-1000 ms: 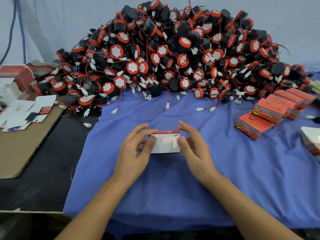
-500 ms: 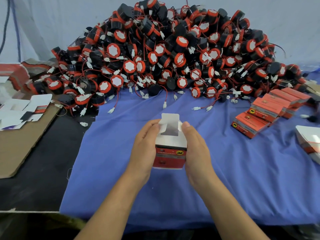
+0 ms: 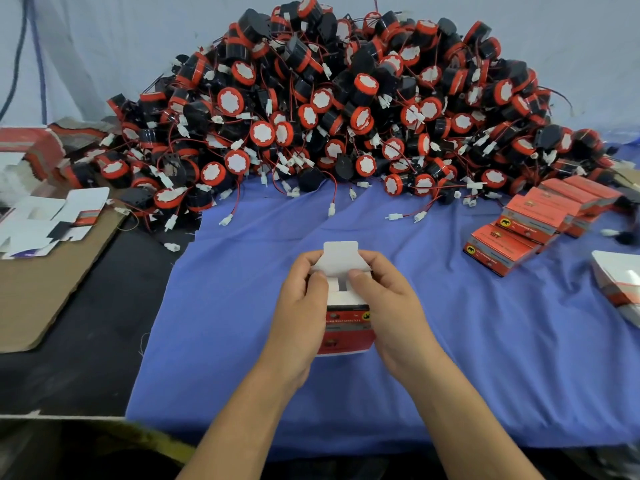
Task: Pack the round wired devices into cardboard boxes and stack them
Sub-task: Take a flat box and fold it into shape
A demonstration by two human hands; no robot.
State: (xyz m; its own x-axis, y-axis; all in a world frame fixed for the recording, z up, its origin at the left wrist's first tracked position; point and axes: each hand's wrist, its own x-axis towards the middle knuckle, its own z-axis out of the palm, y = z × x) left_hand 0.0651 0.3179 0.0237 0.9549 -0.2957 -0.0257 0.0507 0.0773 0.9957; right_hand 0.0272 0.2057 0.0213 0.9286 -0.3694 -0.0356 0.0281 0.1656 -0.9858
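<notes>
A small red-and-white cardboard box stands on end over the blue cloth, held between both hands. My left hand grips its left side and my right hand its right side. Both thumbs press the inner side flaps while the white top flap stands up open. What is inside the box is hidden. A big heap of round black-and-red wired devices fills the back of the table. A row of closed red boxes lies at the right.
Flat unfolded box blanks lie on a brown cardboard sheet at the left. More white-and-red blanks sit at the right edge. Loose white connectors on red wires trail onto the cloth ahead of my hands. Bare black tabletop shows at the left.
The box went from lying flat between my hands to standing on end with its open end up. My thumbs have moved onto the inner flaps, pushing them in.
</notes>
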